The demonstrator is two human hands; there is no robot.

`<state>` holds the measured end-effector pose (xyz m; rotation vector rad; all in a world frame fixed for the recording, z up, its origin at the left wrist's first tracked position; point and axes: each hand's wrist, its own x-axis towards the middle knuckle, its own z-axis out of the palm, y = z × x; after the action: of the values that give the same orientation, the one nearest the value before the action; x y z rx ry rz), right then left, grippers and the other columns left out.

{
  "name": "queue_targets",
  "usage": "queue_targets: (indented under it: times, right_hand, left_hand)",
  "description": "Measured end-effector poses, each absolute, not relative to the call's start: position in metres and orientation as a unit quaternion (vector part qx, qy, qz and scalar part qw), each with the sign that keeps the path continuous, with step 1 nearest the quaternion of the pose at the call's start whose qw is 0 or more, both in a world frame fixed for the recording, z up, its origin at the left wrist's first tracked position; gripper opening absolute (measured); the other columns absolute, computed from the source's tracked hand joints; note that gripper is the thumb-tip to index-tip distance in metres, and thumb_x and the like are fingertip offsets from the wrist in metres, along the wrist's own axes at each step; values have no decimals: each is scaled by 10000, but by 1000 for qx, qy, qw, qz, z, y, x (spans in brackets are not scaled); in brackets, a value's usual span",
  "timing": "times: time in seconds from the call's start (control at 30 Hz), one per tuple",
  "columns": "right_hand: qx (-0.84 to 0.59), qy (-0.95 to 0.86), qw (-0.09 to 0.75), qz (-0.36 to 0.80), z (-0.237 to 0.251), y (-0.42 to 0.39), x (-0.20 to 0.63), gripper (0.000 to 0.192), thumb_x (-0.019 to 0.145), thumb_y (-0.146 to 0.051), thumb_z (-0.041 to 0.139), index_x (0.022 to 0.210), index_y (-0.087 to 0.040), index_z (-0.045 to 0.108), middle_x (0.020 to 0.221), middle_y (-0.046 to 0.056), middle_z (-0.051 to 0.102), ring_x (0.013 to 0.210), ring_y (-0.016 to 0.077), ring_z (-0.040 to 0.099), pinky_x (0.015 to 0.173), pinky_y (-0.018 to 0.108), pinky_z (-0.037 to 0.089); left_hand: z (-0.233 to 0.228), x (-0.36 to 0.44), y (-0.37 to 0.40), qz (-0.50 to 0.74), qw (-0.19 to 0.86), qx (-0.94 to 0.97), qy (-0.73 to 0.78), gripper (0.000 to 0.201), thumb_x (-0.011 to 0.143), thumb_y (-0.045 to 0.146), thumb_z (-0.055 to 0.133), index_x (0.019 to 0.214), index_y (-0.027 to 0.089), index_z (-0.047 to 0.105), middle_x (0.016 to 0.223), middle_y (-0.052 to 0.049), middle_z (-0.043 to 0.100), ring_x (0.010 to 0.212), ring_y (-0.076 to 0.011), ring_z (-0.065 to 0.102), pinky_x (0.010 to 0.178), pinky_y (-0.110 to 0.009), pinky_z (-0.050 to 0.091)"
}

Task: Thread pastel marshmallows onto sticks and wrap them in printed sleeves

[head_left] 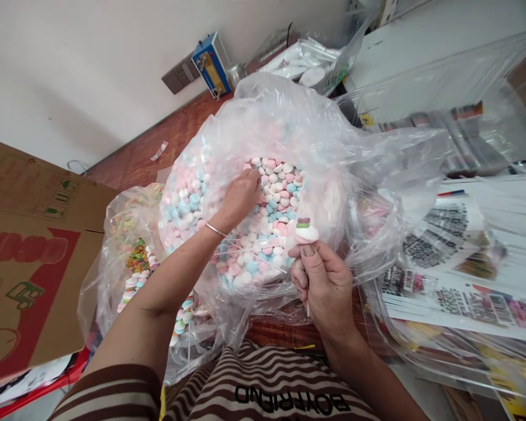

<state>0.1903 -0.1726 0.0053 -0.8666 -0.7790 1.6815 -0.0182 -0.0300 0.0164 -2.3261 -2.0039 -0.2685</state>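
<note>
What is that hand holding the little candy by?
The right hand holds a pink-and-white candy by its thin stick, pinched below the sweet.

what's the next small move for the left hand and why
Probably close the left hand on one candy and lift it out of the bag. It is already down among the loose pastel candies, while the right hand holds a stick with one candy on top.
</note>
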Motion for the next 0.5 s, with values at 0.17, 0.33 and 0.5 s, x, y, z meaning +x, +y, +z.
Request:
queue_targets:
  times: [0.17, 0.33, 0.5]
  right_hand:
    - [-353, -332, 504, 715, 7, -172, 189, 327, 1012, -482, 552, 896, -197, 662, 487, -97, 369, 384, 59, 329, 363, 181, 243]
    - [-344, -336, 502, 719, 10, -171, 190, 321, 1021, -461, 548, 877, -196, 659, 494, -95, 375, 396, 51, 331, 376, 177, 241]
    - [-344, -355, 482, 724, 11, -172, 192, 315, 1024, -460, 537, 885, -198, 642, 511, -91, 408, 396, 54, 353, 376, 183, 253]
  left_hand:
    - [13, -18, -12, -119, -30, -820, -559, 185, 951, 134, 437, 970, 196, 610, 992, -95, 633, 895, -225, 585, 796, -341, 448]
    - [9, -26, 5, -42, -59, -856, -511, 240, 886, 53, 439, 902, 189, 636, 986, -106, 643, 972, -263, 597, 840, -382, 456]
    - [7, -36, 8, -9, -51, -854, -518, 239, 838, 29, 449, 843, 186, 630, 926, -98, 646, 932, -263, 601, 869, -423, 464]
